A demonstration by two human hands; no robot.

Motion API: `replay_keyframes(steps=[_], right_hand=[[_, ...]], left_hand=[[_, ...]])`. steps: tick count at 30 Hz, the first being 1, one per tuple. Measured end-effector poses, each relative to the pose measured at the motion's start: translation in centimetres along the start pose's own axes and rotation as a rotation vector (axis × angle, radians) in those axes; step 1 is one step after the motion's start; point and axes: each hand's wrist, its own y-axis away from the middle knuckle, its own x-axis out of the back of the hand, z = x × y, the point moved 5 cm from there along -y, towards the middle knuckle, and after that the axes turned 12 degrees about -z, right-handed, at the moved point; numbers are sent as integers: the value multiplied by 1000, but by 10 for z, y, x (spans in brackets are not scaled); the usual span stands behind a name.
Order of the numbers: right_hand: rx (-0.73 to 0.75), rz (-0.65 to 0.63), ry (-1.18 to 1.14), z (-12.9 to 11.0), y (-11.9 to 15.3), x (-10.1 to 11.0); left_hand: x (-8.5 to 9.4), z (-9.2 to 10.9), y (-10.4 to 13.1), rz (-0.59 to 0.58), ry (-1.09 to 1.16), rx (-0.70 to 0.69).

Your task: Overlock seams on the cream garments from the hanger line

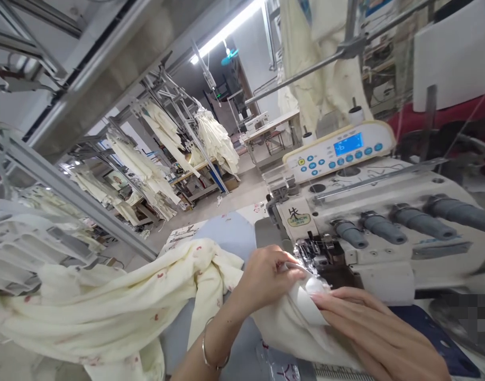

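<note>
Pinching fabric (280,324) is the left hand (262,278); the right hand (385,330) presses it, thumb hidden.

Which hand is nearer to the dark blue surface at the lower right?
Right. The right hand overlaps the dark blue surface in view; the left hand is farther left, pinching the pale cloth.
</note>
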Motion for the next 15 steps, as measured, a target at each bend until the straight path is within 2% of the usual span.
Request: replay_keyframes(steps=[5, 9, 12, 15], right_hand=[[55, -25, 38, 3, -4, -4], [65, -5, 89, 13, 7, -2], [89, -139, 167, 18, 19, -2], [143, -247, 250, 17, 27, -2]], left_hand=[[4, 4, 0, 24, -39, 10], [-3, -2, -5, 8, -82, 64], [-8, -12, -4, 40, -23, 168], [-11, -17, -4, 59, 24, 185]])
